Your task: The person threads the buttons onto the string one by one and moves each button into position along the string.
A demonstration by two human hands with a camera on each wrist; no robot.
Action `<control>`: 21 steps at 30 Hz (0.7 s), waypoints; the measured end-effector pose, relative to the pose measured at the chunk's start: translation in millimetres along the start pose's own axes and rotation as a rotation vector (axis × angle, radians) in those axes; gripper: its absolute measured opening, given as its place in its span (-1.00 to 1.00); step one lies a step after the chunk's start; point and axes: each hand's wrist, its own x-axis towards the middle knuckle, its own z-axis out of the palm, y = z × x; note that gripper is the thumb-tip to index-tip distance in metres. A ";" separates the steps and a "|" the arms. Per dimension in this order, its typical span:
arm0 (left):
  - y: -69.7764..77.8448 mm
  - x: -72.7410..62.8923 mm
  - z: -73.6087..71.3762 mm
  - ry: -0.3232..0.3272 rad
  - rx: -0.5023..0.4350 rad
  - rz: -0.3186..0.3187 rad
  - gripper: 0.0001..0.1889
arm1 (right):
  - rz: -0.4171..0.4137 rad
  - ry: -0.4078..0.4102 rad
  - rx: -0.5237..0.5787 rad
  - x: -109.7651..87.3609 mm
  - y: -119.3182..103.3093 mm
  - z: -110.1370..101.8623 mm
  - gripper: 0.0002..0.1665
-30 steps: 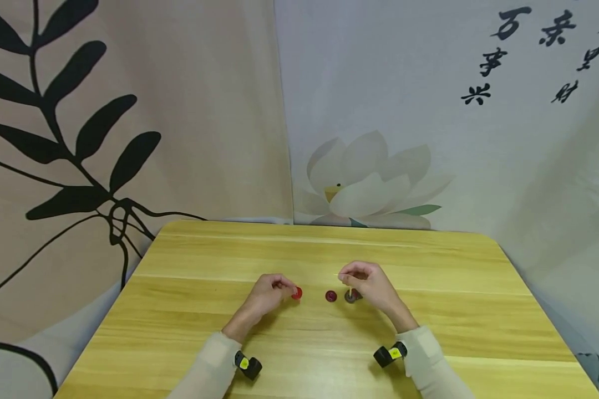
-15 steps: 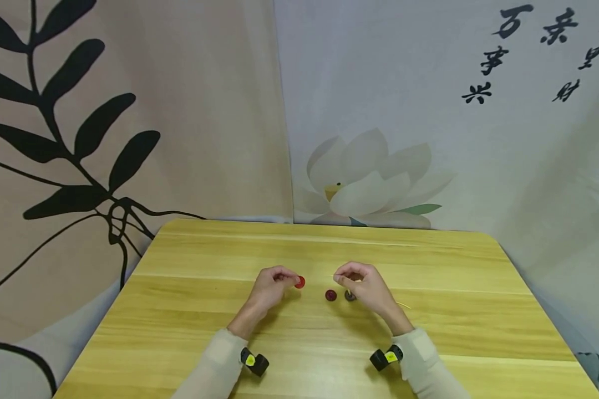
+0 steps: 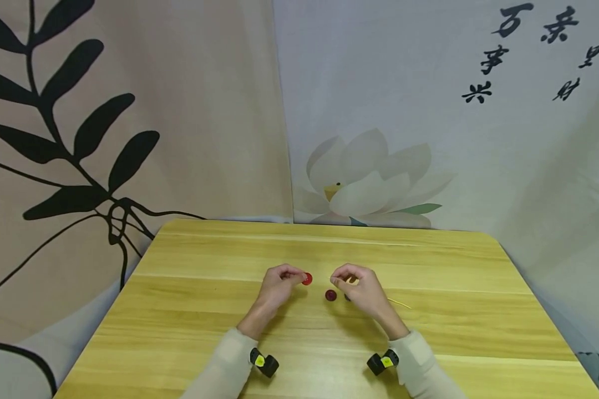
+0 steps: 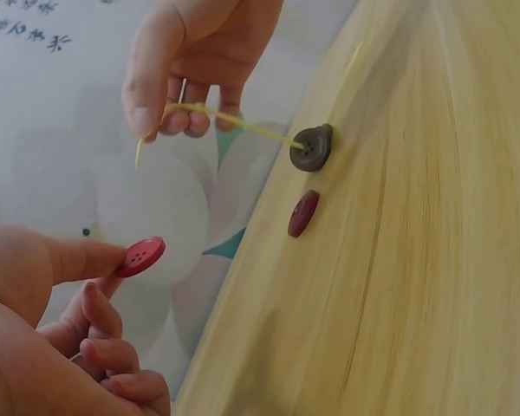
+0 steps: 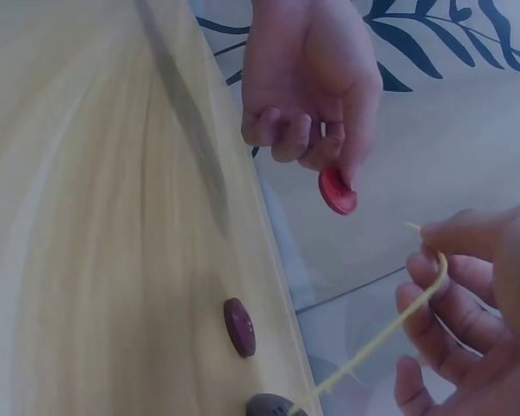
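Between thumb and index finger, my left hand [image 3: 277,288] pinches a red button [image 4: 145,257] by its edge, raised above the table with its holes showing. Opposite it, my right hand [image 3: 364,291] pinches a yellow string [image 4: 253,129] near its end, and a short tip sticks out past the fingers. From there the string runs down to a dark brown button [image 4: 308,152] on the table, passing through it. A second dark edge shows behind that button. Between the hands a maroon button [image 3: 331,295] lies on the wood. In the head view my right hand mostly hides the brown button.
The wooden table [image 3: 204,255] spans the lower view. The string's tail [image 3: 399,303] lies on it to the right of my right wrist. Printed curtains [image 3: 219,111] hang right behind the table's far edge. Each wrist wears a small black camera [image 3: 264,363].
My left hand has lifted the red button and moved it right and away from me. My right hand has shifted slightly left with the string, and the string's tail has come into sight.
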 end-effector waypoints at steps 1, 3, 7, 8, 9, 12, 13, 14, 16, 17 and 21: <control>0.0 -0.1 1.1 -0.001 -0.002 0.001 -0.86 | -0.006 -0.002 -0.001 -0.1 0.1 0.8 -0.98; 0.3 -0.6 3.2 -0.005 -0.008 0.001 -0.86 | -0.019 -0.005 -0.007 -0.5 0.3 2.4 -0.97; 0.9 -1.5 7.1 -0.008 -0.005 0.006 -0.86 | -0.036 -0.004 -0.016 -0.9 0.2 4.8 -0.96; 1.2 -1.8 7.9 -0.010 -0.003 0.007 -0.86 | -0.039 -0.002 -0.022 -1.0 0.4 5.3 -0.96; 1.4 -2.1 8.6 -0.011 -0.002 0.009 -0.86 | -0.040 -0.002 -0.029 -1.1 0.4 5.7 -0.96; 1.8 -3.3 10.4 -0.016 -0.006 0.012 -0.86 | -0.043 -0.002 -0.040 -1.4 1.0 6.9 -0.95; 1.9 -3.8 10.9 -0.019 -0.009 0.013 -0.87 | -0.044 -0.004 -0.044 -1.4 1.5 7.4 -0.95; 1.9 -4.1 11.3 -0.020 -0.011 0.015 -0.87 | -0.039 -0.005 -0.047 -1.5 1.5 7.7 -0.96; 1.9 -4.7 12.0 -0.022 -0.021 0.018 -0.87 | -0.033 -0.009 -0.050 -1.6 1.4 8.3 -0.96; 1.8 -4.8 12.4 -0.023 -0.026 0.021 -0.87 | -0.029 -0.011 -0.051 -1.6 1.3 8.6 -0.97; 1.6 -4.8 14.0 -0.026 -0.035 0.029 -0.87 | -0.015 -0.022 -0.045 -1.7 0.4 9.6 -0.93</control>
